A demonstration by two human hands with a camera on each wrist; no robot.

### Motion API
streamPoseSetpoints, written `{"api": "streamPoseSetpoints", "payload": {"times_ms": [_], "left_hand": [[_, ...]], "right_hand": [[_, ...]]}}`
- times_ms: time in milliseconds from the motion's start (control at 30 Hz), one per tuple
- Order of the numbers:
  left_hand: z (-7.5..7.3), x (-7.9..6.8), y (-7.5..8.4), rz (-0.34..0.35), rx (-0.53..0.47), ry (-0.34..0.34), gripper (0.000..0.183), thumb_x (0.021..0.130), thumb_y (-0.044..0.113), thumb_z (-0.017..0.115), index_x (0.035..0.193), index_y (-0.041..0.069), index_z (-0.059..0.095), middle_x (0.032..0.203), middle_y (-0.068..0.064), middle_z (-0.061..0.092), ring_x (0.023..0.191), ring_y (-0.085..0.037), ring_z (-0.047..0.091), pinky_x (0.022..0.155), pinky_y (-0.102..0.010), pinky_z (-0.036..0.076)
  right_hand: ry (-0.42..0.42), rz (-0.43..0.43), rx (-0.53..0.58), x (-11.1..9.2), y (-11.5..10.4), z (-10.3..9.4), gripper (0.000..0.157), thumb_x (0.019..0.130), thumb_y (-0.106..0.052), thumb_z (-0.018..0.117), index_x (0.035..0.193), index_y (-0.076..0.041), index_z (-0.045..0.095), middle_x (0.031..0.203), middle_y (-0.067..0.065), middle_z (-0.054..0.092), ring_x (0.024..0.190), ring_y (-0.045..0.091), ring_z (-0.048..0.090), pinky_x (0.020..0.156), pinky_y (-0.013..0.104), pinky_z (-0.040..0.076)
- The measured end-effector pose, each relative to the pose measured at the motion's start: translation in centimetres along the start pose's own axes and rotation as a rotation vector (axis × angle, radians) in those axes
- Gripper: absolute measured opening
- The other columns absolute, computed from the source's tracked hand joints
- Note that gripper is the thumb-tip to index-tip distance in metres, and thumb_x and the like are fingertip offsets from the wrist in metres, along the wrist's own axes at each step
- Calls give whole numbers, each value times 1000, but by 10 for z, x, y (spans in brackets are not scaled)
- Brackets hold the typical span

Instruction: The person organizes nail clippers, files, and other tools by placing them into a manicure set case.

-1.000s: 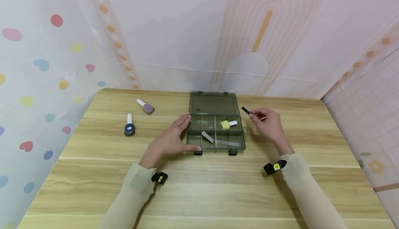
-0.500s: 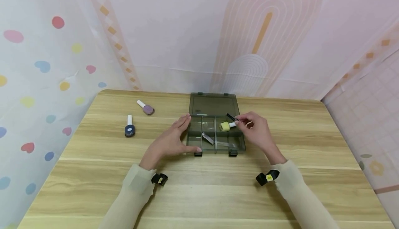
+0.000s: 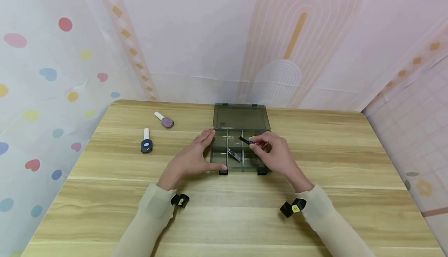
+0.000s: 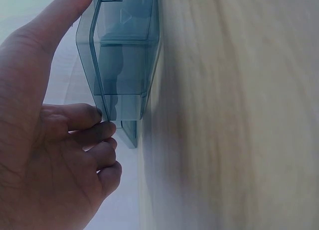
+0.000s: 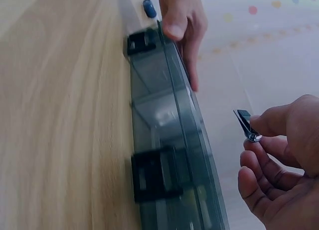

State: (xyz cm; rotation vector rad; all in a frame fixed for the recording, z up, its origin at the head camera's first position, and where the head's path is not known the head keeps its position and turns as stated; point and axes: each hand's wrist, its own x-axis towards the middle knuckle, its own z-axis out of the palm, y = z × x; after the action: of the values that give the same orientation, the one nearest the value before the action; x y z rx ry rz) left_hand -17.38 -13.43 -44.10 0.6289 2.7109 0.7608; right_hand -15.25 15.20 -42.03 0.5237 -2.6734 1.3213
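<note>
A translucent grey-green compartment box (image 3: 219,156) lies with its lid (image 3: 241,117) folded back. My left hand (image 3: 190,158) holds its left side, thumb at the front edge and fingers at the back left corner. In the right wrist view, my right hand (image 5: 281,155) pinches a nail clipper (image 5: 247,125) with a black lever, between thumb and fingers. The head view puts this clipper over the divider between the middle and right compartments, above the box. A small silver nail clipper (image 3: 234,155) lies in the middle compartment. My right hand hides much of the right compartment.
Left of the box on the wooden table (image 3: 224,218) lie a dark blue nail polish bottle (image 3: 146,145) and a purple one (image 3: 167,122), both with white caps. Behind the table hangs a patterned cloth (image 3: 196,35).
My right hand has moved left with the nail clipper, from beside the box to above it, now covering the yellow nail polish bottle. My left hand has stayed on the box.
</note>
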Motion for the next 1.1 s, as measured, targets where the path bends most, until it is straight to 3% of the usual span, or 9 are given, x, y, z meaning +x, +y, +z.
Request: {"api": "streamPoseSetpoints", "payload": {"times_ms": [333,533,867,1000,1100], "left_hand": [[0,1,0,-4,2,1,130,73,81,72,166,12,12,175,0,4,162,-26,6,129,-50,21],[0,1,0,-5,-2,1,129,73,80,72,166,12,12,175,0,4,162,-27,7,129,-51,20],[-1,0,0,-9,-2,3,130,73,81,72,166,13,12,175,0,3,162,-28,6,129,-51,19],[0,0,-1,-9,5,0,130,73,82,71,166,13,11,175,0,3,162,-27,6,129,-50,19],[1,0,-1,-15,4,-7,130,73,81,72,166,14,11,175,2,2,162,-26,6,129,-50,19]], "right_hand": [[-90,-50,10,-3,-10,14,15,96,-16,73,109,-9,79,90,-2,69,73,9,60,63,22,53],[-104,-53,22,-3,-9,12,18,97,-17,72,111,-7,78,91,-2,69,77,10,63,65,24,55],[-51,-102,-40,1,9,-5,26,95,-16,75,118,-4,73,110,12,72,90,23,69,72,34,59],[-38,-98,-87,2,18,-11,30,95,-18,75,121,-4,72,118,13,71,92,29,67,74,36,56],[-54,-98,-114,3,24,-16,36,94,-20,75,126,-5,69,129,12,68,103,32,66,77,38,56]]}}
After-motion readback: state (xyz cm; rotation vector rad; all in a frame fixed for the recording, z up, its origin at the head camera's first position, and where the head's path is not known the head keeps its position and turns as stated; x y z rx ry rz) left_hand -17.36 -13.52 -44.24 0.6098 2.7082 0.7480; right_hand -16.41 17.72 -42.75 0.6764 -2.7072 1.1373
